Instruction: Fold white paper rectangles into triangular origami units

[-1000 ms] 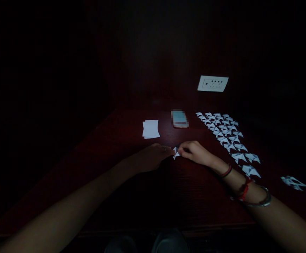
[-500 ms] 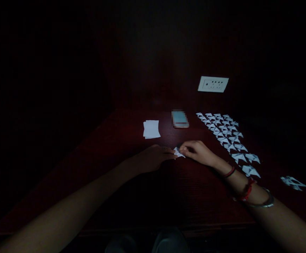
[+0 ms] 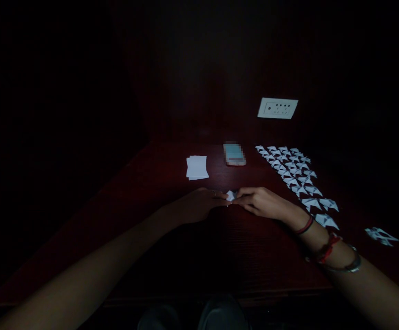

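A small white piece of folded paper lies on the dark red table between my hands. My left hand holds its left side, fingers pointing right, with the tips on the paper. From the other side, my right hand pinches the right part of the paper between thumb and fingers. The fingers cover much of it, so the exact fold is hidden. Beyond my left hand lies a short stack of white paper sheets. Rows of folded white paper pieces spread over the table to the right of my right hand.
A phone, its screen blurred, lies at the back of the table. Near the right edge is a separate clump of white folded paper. A white power socket is on the back wall. The surroundings are very dark.
My right hand has shifted slightly down, and its fingers now reach straighter toward the paper and cover its right side. My left hand stays nearly where it was.
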A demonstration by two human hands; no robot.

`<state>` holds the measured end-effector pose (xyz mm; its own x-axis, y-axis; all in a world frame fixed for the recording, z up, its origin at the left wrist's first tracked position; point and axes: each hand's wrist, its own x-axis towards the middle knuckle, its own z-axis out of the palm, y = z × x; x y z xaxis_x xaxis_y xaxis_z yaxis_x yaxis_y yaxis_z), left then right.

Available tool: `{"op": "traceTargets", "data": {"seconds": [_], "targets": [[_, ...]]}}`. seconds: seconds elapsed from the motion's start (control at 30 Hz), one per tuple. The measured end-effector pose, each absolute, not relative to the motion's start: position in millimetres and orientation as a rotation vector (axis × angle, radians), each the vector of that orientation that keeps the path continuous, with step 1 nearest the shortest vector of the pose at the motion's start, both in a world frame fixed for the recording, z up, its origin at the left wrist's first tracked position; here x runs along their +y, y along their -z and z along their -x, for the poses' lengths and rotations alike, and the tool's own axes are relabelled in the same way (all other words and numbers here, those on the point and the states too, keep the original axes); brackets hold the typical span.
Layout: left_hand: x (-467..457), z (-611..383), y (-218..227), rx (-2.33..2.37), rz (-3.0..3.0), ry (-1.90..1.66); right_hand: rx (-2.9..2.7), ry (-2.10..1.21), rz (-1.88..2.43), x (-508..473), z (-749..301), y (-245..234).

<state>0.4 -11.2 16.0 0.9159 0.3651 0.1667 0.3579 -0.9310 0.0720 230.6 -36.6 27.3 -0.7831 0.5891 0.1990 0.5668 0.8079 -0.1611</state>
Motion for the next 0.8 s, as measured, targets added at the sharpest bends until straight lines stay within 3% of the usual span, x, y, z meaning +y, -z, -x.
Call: {"op": "traceTargets", "data": {"seconds": [0.8], "targets": [[-13.7, -2.8, -20.4, 0.578, -3.054, -0.285, -2.719, -0.253, 0.904, -35.7, -236.5, -33.5]]}}
